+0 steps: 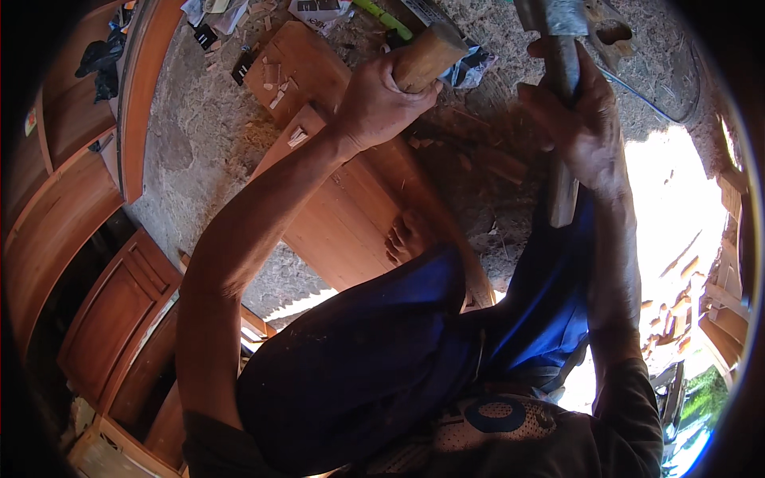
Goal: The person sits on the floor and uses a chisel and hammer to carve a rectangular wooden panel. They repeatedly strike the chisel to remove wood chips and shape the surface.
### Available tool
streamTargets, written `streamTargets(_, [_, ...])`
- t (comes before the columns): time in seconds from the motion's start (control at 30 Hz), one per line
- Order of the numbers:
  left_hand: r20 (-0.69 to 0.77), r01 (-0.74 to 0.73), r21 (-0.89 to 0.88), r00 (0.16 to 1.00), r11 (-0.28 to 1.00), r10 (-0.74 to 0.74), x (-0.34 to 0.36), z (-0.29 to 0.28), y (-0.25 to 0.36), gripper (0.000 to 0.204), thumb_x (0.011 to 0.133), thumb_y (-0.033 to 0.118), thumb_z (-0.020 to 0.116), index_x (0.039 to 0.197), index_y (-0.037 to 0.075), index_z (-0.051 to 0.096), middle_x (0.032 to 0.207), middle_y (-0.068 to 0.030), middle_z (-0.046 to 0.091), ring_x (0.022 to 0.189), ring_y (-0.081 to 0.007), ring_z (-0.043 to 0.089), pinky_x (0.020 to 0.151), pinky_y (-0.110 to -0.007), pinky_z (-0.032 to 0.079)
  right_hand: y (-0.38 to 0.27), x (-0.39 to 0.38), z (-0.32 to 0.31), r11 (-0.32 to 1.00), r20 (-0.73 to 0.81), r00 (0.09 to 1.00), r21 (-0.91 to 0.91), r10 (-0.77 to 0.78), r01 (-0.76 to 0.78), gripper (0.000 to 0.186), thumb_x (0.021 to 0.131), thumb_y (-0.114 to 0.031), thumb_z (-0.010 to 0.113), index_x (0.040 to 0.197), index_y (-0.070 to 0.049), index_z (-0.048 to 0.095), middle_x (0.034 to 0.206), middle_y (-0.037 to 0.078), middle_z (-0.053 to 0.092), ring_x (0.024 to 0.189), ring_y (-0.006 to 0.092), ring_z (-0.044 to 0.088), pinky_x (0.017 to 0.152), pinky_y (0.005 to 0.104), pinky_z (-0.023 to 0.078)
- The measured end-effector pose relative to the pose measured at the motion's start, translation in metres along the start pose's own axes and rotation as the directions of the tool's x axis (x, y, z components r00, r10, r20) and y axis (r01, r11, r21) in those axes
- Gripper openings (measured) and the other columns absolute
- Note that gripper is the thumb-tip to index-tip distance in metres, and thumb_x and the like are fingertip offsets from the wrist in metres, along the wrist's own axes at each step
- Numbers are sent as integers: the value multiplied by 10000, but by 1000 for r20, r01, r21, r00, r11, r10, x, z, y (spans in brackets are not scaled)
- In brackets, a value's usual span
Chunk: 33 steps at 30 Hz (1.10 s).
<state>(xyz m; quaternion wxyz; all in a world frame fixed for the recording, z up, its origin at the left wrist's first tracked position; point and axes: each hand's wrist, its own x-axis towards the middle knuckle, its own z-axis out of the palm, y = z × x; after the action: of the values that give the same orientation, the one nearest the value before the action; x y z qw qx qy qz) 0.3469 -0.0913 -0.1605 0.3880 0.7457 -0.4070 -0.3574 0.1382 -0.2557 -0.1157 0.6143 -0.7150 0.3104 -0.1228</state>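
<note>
a: sawdust and wood chips cover the concrete floor (199,151), with panelled cabinet doors (111,319) stacked along the left edge.

b: and the hands?

a: left hand (374,103) is wrapped shut around a pale wooden handle (426,56), likely a mallet, raised above a reddish wooden plank (343,215) lying on the floor. right hand (586,131) has its fingers (542,103) clenched round a long upright tool shaft (562,183), perhaps a chisel; its tip is hidden behind the blue trousers (382,366).

b: where does the plank sit?

a: flat, just in front of the person's bare foot (406,235), which rests on its near end.

b: how far along does the work look?

a: i'd judge it well underway: small offcuts (275,80) and fresh chips lie on and near the far board. i cannot see any cut itself, so what is left is unclear.
</note>
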Motion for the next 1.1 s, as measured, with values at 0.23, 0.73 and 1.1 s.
streamTargets(0.23, [88,28,136,995,990,-40,6,1,-11,393,825,279,822,1078,8,691,949,-166,749,891,-263,746,804,-370,575,-7,1,-9,972,128,987,-225,100,-69,425,842,-142,683,1230,-10,574,837,197,688,784,298,712,721,422,545])
streamTargets(0.73, [585,413,204,676,888,-448,47,21,-20,280,856,226,784,985,-5,691,756,-20,671,668,-134,627,642,-320,525,22,-4,3,967,167,952,-63,256,-249,408,870,-181,727,1225,-28,594,766,47,629,631,120,611,591,307,490])
streamTargets(1.1, [87,121,274,985,954,-150,-5,-76,44,535,803,397,850,1098,-11,669,958,-221,725,913,-322,731,820,-403,567,9,-17,4,949,173,937,37,303,-313,419,887,-169,727,1243,-7,575,734,20,601,554,90,554,514,282,445])
